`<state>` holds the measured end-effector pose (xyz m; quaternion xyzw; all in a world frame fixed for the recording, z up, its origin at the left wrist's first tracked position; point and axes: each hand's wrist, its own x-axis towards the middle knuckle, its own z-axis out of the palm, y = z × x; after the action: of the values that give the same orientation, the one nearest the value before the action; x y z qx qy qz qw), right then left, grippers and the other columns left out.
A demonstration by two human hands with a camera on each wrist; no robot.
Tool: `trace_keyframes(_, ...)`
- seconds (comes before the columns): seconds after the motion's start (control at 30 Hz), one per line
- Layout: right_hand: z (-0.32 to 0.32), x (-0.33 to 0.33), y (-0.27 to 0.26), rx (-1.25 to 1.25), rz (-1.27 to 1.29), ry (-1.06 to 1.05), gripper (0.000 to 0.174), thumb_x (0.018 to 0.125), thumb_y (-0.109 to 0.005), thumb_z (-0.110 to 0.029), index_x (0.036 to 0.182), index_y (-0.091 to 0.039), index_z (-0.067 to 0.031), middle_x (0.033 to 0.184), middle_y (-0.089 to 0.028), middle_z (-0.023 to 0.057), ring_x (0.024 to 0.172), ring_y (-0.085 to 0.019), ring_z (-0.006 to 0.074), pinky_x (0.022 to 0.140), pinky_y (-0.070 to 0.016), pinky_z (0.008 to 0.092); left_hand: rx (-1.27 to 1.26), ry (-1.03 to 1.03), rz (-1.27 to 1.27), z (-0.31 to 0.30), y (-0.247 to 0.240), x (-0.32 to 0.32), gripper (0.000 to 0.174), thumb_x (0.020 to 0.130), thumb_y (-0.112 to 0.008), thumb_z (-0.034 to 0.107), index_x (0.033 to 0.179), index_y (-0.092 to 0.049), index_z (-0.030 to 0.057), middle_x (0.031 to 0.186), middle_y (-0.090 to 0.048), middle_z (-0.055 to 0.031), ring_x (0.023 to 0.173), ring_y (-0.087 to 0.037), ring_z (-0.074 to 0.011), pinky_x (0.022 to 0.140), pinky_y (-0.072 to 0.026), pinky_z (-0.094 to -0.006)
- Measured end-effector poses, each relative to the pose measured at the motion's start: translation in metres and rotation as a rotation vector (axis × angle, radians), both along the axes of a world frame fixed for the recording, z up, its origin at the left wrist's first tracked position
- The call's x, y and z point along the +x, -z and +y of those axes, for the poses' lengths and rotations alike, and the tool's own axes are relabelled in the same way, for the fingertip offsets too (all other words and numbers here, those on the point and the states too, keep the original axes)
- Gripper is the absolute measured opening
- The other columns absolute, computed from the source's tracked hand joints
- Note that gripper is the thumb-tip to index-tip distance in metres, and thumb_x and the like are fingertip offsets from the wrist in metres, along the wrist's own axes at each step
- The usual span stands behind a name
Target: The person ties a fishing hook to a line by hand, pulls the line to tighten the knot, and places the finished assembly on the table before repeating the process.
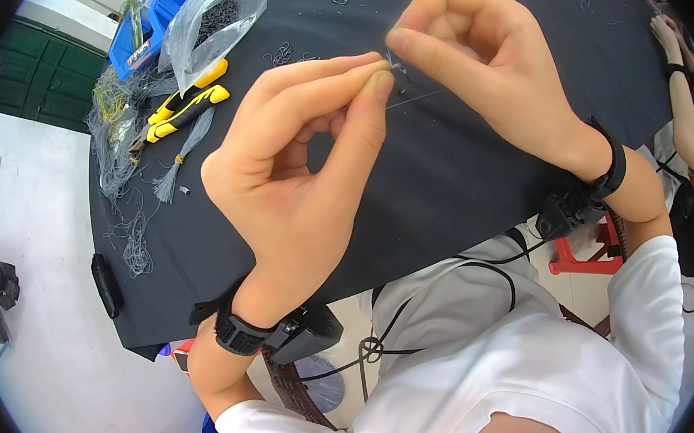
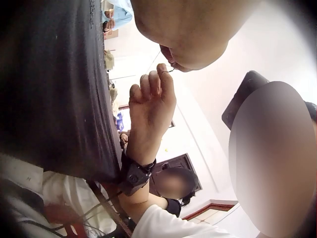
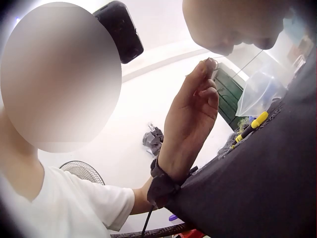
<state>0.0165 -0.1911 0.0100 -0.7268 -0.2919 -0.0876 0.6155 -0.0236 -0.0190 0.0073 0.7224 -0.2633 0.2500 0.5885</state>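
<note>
Because the grey threaded piece [image 1: 398, 67] was tiny, the left hand [image 1: 288, 210] and right hand [image 1: 518, 83] both pinched it between fingers, probably for steadiness, right of the pliers [image 1: 187, 115].

A table covered in black cloth [image 1: 460, 180] carries, toward its far left, a blue bin [image 1: 125, 50], yellow-and-black pliers [image 1: 195, 111] and a spread of tangled grey strands [image 1: 115, 168]. Just beside the pliers lies a tied bundle [image 1: 192, 141], with a loose tangle [image 1: 138, 251] nearer the edge. A clear plastic bag [image 1: 213, 41] overlaps the bin, perhaps also resting on the cloth
</note>
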Motion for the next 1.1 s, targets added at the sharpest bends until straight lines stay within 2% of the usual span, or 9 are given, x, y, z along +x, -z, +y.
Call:
trace_keyframes(0.13, 0.0, -0.001, 0.0, 0.025, 0.014, 0.004, 0.007, 0.087, -0.058, -0.007, 0.083, -0.055, -0.0027, 0.065, -0.052, -0.0062, 0.06, -0.041, -0.0024, 0.054, -0.0289, 0.0151, -0.001, -0.007, 0.009, 0.0, 0.0, 0.0, 0.011, 0.082, -0.063, -0.005, 0.092, -0.065, -0.0051, 0.098, -0.064, -0.0114, 0.074, -0.055, -0.0051, 0.061, -0.041, -0.0143)
trace_keyframes(0.2, -0.003, -0.001, -0.004, 0.157, 0.14, -0.073, 0.007, 0.086, -0.06, -0.006, 0.085, -0.055, -0.0018, 0.06, -0.046, -0.0065, 0.053, -0.036, -0.0012, 0.048, -0.0261, 0.0157, -0.006, -0.008, 0.017, 0.001, 0.0, 0.0, 0.01, 0.082, -0.062, -0.005, 0.092, -0.065, -0.005, 0.098, -0.064, -0.0111, 0.073, -0.055, -0.0048, 0.06, -0.0407, -0.0144)
trace_keyframes(0.27, -0.006, -0.001, -0.005, 0.157, 0.144, -0.084, 0.007, 0.086, -0.06, -0.006, 0.085, -0.055, -0.0018, 0.061, -0.046, -0.0064, 0.053, -0.036, -0.0011, 0.048, -0.0264, 0.0159, -0.014, -0.019, 0.024, 0.001, -0.001, -0.001, 0.01, 0.082, -0.062, -0.005, 0.092, -0.065, -0.005, 0.098, -0.064, -0.0107, 0.072, -0.055, -0.0046, 0.059, -0.0404, -0.0145)
trace_keyframes(0.33, -0.008, 0.0, -0.002, 0.025, 0.027, -0.027, 0.007, 0.087, -0.058, -0.006, 0.083, -0.055, -0.0029, 0.066, -0.052, -0.0059, 0.061, -0.041, -0.002, 0.054, -0.0296, 0.0155, -0.019, -0.031, 0.029, 0.0, -0.001, -0.002, 0.01, 0.082, -0.062, -0.005, 0.092, -0.065, -0.005, 0.098, -0.064, -0.0104, 0.072, -0.054, -0.0045, 0.059, -0.0401, -0.0145)
trace_keyframes(0.53, -0.002, -0.001, 0.001, 0.0, 0.028, -0.038, 0.005, 0.087, -0.058, -0.006, 0.085, -0.055, -0.0024, 0.069, -0.056, -0.0047, 0.061, -0.043, -0.0015, 0.055, -0.0312, 0.0158, -0.015, 0.006, -0.005, 0.001, -0.001, -0.001, 0.012, 0.082, -0.061, -0.006, 0.093, -0.064, -0.005, 0.099, -0.064, -0.0109, 0.073, -0.055, -0.0048, 0.06, -0.0409, -0.0148)
trace_keyframes(0.73, 0.0, -0.003, 0.0, 0.023, 0.258, -0.223, 0.008, 0.089, -0.058, -0.009, 0.089, -0.057, -0.0011, 0.078, -0.058, -0.0015, 0.067, -0.046, -0.0003, 0.058, -0.0358, 0.0163, 0.031, 0.044, -0.023, 0.003, -0.001, 0.0, 0.013, 0.082, -0.06, -0.007, 0.095, -0.064, -0.0047, 0.1, -0.063, -0.0124, 0.08, -0.057, -0.0072, 0.065, -0.0437, -0.0158)
trace_keyframes(0.83, 0.003, -0.001, 0.007, 0.112, 0.335, -0.332, 0.011, 0.089, -0.059, -0.012, 0.088, -0.057, -0.0012, 0.077, -0.056, -0.0021, 0.068, -0.046, -0.0001, 0.059, -0.0354, 0.0162, 0.037, 0.047, -0.033, 0.005, 0.0, 0.001, 0.013, 0.083, -0.06, -0.006, 0.095, -0.064, -0.0043, 0.101, -0.063, -0.0127, 0.083, -0.059, -0.0087, 0.067, -0.0447, -0.0164)
trace_keyframes(0.93, 0.005, -0.001, 0.009, 0.174, 0.364, -0.343, 0.016, 0.086, -0.063, -0.016, 0.086, -0.059, -0.0006, 0.062, -0.053, -0.0059, 0.052, -0.04, -0.0025, 0.045, -0.0268, 0.016, 0.042, 0.038, -0.036, 0.005, 0.0, 0.002, 0.013, 0.083, -0.06, -0.005, 0.095, -0.064, -0.0041, 0.101, -0.063, -0.013, 0.084, -0.059, -0.0098, 0.069, -0.0455, -0.0172)
trace_keyframes(1.1, 0.008, -0.004, 0.008, 0.189, 0.387, -0.384, 0.017, 0.087, -0.063, -0.017, 0.085, -0.059, -0.0005, 0.065, -0.055, -0.0048, 0.054, -0.043, -0.0019, 0.046, -0.0295, 0.0151, 0.009, 0.052, -0.015, 0.004, 0.001, 0.004, 0.012, 0.083, -0.061, -0.003, 0.094, -0.064, -0.0043, 0.1, -0.064, -0.013, 0.084, -0.06, -0.0113, 0.072, -0.0472, -0.0203)
